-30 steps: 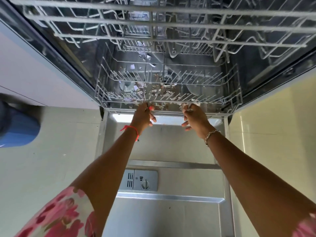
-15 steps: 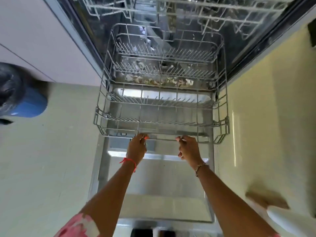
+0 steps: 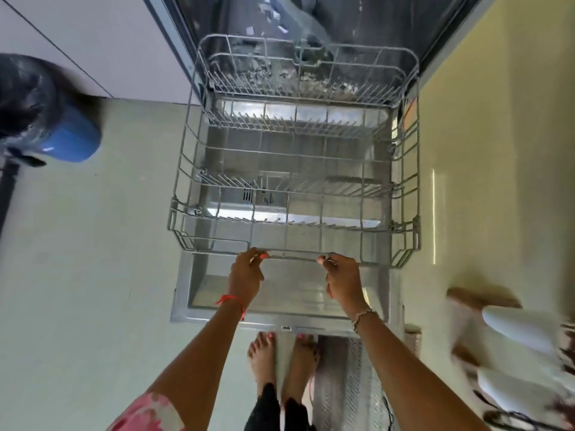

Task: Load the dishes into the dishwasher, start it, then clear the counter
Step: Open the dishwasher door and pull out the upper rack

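Lower rack [image 3: 294,256]: grey wire, standing mostly outside the dishwasher tub [image 3: 357,23] and over the open door [image 3: 280,293], which lies flat. Only the rack's rear edge is at the tub mouth. The door's inner panel shows through the wires.

Left hand [image 3: 247,276]: fingers curled over the rack's front rail, with the thumb closing on it from the near side. The fingertips beyond the rail are only partly visible. A red string [image 3: 231,301] sits at the wrist.

Right hand [image 3: 343,283]: the same grip on the same rail, well apart from the left hand. Its fingertips are tucked under and hard to make out. A metal bracelet [image 3: 362,317] sits at the wrist.

Tub: cut off by the top edge of the view, dark inside. Pale scraps [image 3: 311,79] lie on its floor behind the rack; what they are cannot be told.

Surroundings: a blue bin [image 3: 73,141] lined with a black bag stands at left, partly cut off. Bare feet [image 3: 263,353] stand just before the door edge. White and brown shapes [image 3: 513,331] at right are too blurred to identify.
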